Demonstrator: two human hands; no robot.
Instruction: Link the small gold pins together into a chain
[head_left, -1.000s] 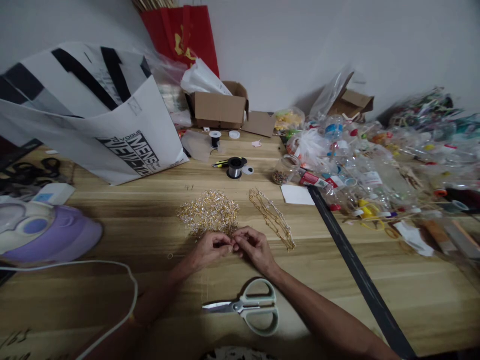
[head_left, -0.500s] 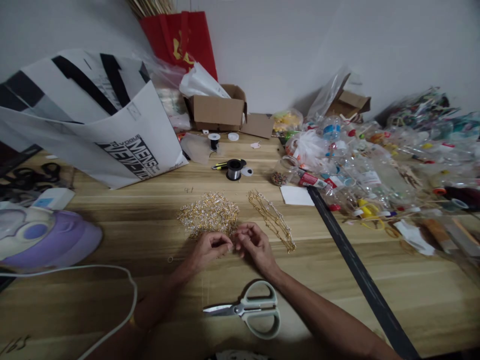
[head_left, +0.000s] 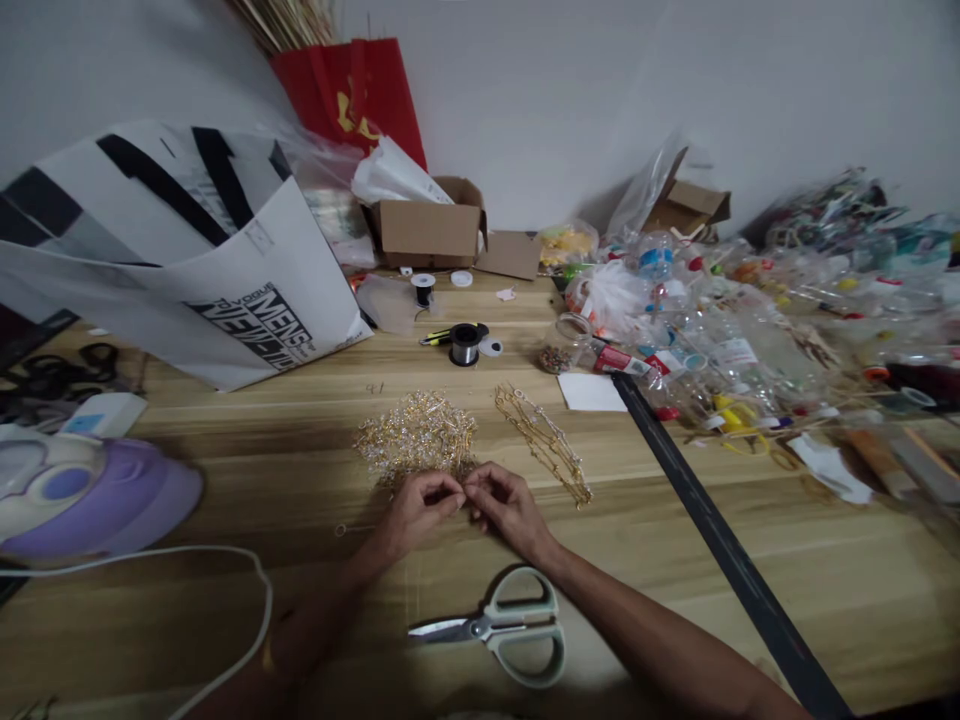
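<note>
My left hand [head_left: 420,505] and my right hand [head_left: 506,505] meet fingertip to fingertip above the wooden table. Both are closed in a pinch, and what lies between the fingers is too small to make out. Right behind them is a heap of gold and clear beads [head_left: 416,430]. Strands of a gold beaded chain [head_left: 544,440] lie stretched out to the right of the heap. Nearer to me, scissors [head_left: 499,627] with pale handles rest between my forearms, blades pointing left. A small ring [head_left: 340,530] lies left of my left hand.
Wire spools [head_left: 465,345] stand beyond the heap. A large white bag [head_left: 262,300] and a purple device [head_left: 112,495] with a white cable [head_left: 262,600] take up the left. Plastic bottles [head_left: 735,350] crowd the right, behind a black strip [head_left: 712,520]. A cardboard box [head_left: 427,230] stands at the back.
My right hand's fingers have drawn together into a pinch and come up to the left hand's fingertips. The view has shifted slightly; the beads, chain and scissors lie as before.
</note>
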